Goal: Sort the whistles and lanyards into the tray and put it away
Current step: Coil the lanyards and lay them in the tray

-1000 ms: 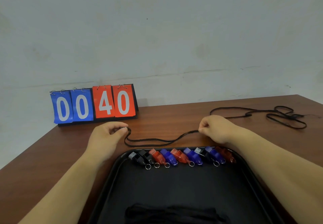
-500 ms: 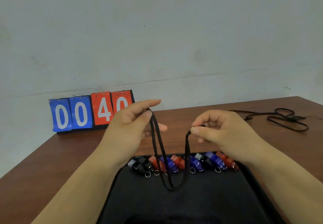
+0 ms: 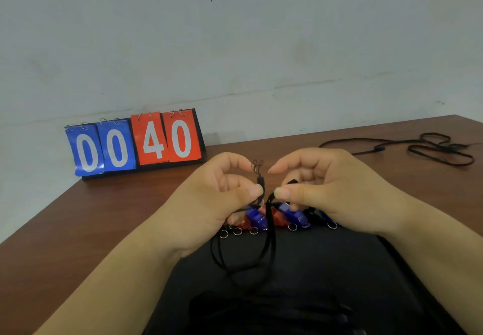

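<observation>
Both hands hold one black lanyard [image 3: 269, 232] above the black tray [image 3: 392, 269]. My left hand [image 3: 217, 201] pinches its clip end between thumb and fingers, and the small metal clasp sticks up above the thumb. My right hand [image 3: 321, 188] pinches the folded cord close beside it. The cord hangs down in loops over the tray. A row of blue and red whistles [image 3: 290, 217] with key rings lies along the tray's far edge, partly hidden by my hands. A pile of black lanyards [image 3: 261, 311] lies at the tray's near end.
Another loose black lanyard [image 3: 431, 149] lies tangled on the brown table [image 3: 91, 219] at the far right. A flip scoreboard [image 3: 136, 143] reading 00 40 stands against the wall at the back left. The table's left edge runs diagonally.
My hands lifted the lanyard off the table, then came close together over the tray, folding the cord. The hanging loops are now shorter and doubled.
</observation>
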